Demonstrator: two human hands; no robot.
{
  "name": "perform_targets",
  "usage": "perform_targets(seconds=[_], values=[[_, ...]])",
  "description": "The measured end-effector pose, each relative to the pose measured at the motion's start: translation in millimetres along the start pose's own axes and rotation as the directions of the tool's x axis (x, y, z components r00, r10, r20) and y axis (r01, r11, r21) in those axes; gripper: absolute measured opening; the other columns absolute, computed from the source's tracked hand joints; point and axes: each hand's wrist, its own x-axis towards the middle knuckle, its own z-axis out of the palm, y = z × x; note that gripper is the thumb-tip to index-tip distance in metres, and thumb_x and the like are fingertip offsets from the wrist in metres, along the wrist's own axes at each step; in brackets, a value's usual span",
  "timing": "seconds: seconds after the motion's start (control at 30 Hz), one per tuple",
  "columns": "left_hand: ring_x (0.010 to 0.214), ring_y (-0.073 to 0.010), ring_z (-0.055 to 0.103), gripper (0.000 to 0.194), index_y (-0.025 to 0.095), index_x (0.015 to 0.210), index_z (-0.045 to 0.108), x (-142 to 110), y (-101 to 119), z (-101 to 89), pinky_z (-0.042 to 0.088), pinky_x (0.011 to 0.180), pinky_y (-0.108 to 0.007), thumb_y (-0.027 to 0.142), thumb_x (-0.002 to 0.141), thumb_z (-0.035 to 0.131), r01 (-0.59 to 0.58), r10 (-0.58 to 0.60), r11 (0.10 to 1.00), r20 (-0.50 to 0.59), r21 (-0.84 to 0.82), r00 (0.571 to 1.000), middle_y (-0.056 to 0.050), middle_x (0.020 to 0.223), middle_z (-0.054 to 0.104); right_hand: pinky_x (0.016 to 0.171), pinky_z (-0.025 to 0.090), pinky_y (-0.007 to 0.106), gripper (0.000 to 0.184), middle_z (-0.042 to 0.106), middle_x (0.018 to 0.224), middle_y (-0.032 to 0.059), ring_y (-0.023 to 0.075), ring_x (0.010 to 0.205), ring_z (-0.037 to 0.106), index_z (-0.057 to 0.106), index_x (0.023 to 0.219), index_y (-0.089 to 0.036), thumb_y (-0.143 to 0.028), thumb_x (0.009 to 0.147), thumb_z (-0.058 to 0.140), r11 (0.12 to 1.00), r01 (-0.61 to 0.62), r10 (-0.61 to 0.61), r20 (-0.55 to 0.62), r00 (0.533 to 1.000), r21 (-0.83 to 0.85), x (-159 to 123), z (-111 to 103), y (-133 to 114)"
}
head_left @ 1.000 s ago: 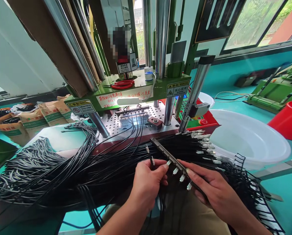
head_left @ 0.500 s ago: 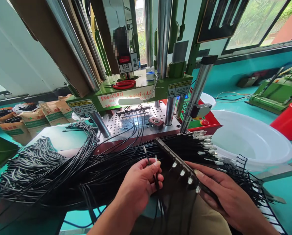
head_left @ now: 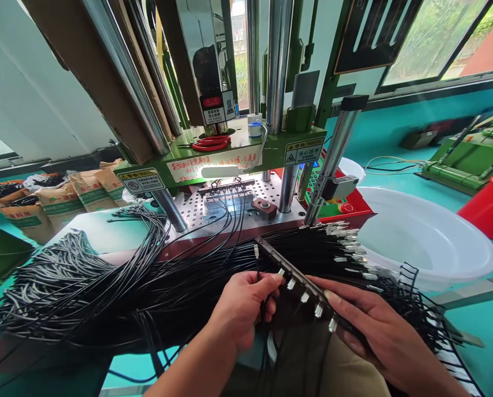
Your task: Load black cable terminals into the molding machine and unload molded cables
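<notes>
My left hand (head_left: pixel 246 306) pinches thin black cables with small metal connectors at their ends. One metal connector (head_left: pixel 281 272) is at the thumb tip, against the edge of a long dark metal bar (head_left: pixel 287 263). A second connector (head_left: pixel 256 251) sticks up above my fingers, near the bar's far end. My right hand (head_left: pixel 366 320) is closed around the near end of the bar, which slants across in front of me. Several silvery connectors (head_left: pixel 305 298) sit along the bar's lower left edge, their cables hanging down. Behind both hands lies a thick bundle of black cables (head_left: pixel 196 275).
A green press (head_left: pixel 271 146) with steel columns stands ahead. On its perforated plate (head_left: pixel 188 212) is another bar (head_left: pixel 225 187) with cables attached. A white tub (head_left: pixel 428 220) and a red bucket (head_left: pixel 489 204) are at right; paper sacks (head_left: pixel 68 193) stand at left.
My left hand has moved right and slightly up, bringing one connector to the bar's edge. The bar's far end has shifted slightly left; my right hand keeps its grip.
</notes>
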Motion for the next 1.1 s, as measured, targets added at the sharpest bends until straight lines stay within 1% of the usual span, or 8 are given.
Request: perform_targets(seconds=[0.23,0.43,0.53,0.63,0.73,0.83,0.93,1.1], values=[[0.041,-0.0032,0.037,0.027,0.014,0.067,0.055,2,1,-0.4,0.025,0.039,-0.017,0.035,0.069,0.071,0.01,-0.01,1.0,0.018,-0.002,1.0,0.004,0.056,0.048,0.037,0.023,0.022,0.05,0.049,0.056,-0.001,0.0091,0.042,0.034,0.068,0.117,-0.028,-0.055,0.075,0.066,0.995,0.048,-0.049,-0.013,0.999,-0.092,-2,1,-3],[0.042,-0.0029,0.039,0.024,0.012,0.067,0.057,3,2,2.4,0.028,0.039,-0.016,0.029,0.067,0.074,0.002,0.0,0.998,0.03,-0.061,1.0,0.003,0.058,0.05,0.04,0.018,0.018,0.049,0.049,0.065,-0.0017,0.0048,0.045,0.029,0.065,0.121,-0.027,-0.054,0.08,0.062,0.992,0.062,-0.061,0.019,0.998,-0.107,-3,0,-1],[0.052,-0.006,0.05,0.023,0.011,0.078,0.063,-3,10,0.5,0.042,0.046,-0.018,0.031,0.072,0.073,-0.015,0.018,0.997,0.036,-0.08,0.999,-0.001,0.068,0.055,0.039,0.019,0.018,0.052,0.053,0.067,-0.0008,0.0046,0.044,0.027,0.064,0.122,-0.028,-0.054,0.077,0.066,0.999,0.009,-0.009,-0.022,1.0,-0.037,-3,-5,-2],[0.057,-0.008,0.053,0.028,0.015,0.1,0.065,-11,22,-5.6,0.049,0.053,-0.022,0.037,0.085,0.058,-0.072,0.068,0.988,-0.033,-0.135,0.997,0.0,0.072,0.054,0.038,0.02,0.017,0.056,0.06,0.079,0.0017,0.0046,0.046,0.029,0.062,0.124,-0.031,-0.052,0.072,0.071,0.997,-0.051,0.054,-0.043,0.998,0.059,-3,-13,-4],[0.045,-0.0057,0.042,0.031,0.015,0.108,0.064,-15,27,-11.0,0.038,0.04,-0.017,0.036,0.088,0.054,-0.072,0.069,0.996,-0.063,-0.051,0.996,0.004,0.057,0.048,0.041,0.022,0.015,0.055,0.061,0.093,0.003,0.0038,0.05,0.031,0.061,0.124,-0.032,-0.048,0.072,0.073,0.991,-0.084,0.089,-0.041,0.995,0.107,-2,-18,-4],[0.036,-0.0043,0.031,0.031,0.014,0.104,0.067,-16,24,-11.4,0.024,0.031,-0.015,0.036,0.083,0.059,-0.021,0.026,0.996,-0.047,0.091,0.999,0.007,0.047,0.04,0.041,0.018,0.016,0.053,0.06,0.084,0.0023,0.0033,0.048,0.028,0.06,0.126,-0.031,-0.047,0.076,0.07,0.993,-0.083,0.082,0.016,0.997,0.09,0,-18,-2],[0.033,-0.0035,0.027,0.028,0.013,0.096,0.07,-15,18,-9.1,0.02,0.029,-0.015,0.035,0.081,0.06,-0.019,0.026,0.988,-0.038,0.155,0.999,0.008,0.043,0.037,0.04,0.015,0.017,0.051,0.057,0.078,0.0013,0.0034,0.046,0.029,0.059,0.127,-0.031,-0.048,0.08,0.067,0.995,-0.069,0.065,0.055,0.996,0.072,1,-15,0],[0.031,-0.0037,0.027,0.027,0.013,0.086,0.071,-14,14,-9.4,0.021,0.028,-0.015,0.037,0.079,0.06,-0.038,0.045,0.98,-0.031,0.197,0.998,0.008,0.041,0.037,0.039,0.018,0.017,0.051,0.06,0.086,0.0036,0.0039,0.047,0.031,0.06,0.126,-0.032,-0.048,0.078,0.068,0.997,-0.068,0.068,0.017,0.998,0.046,0,-12,-2]])
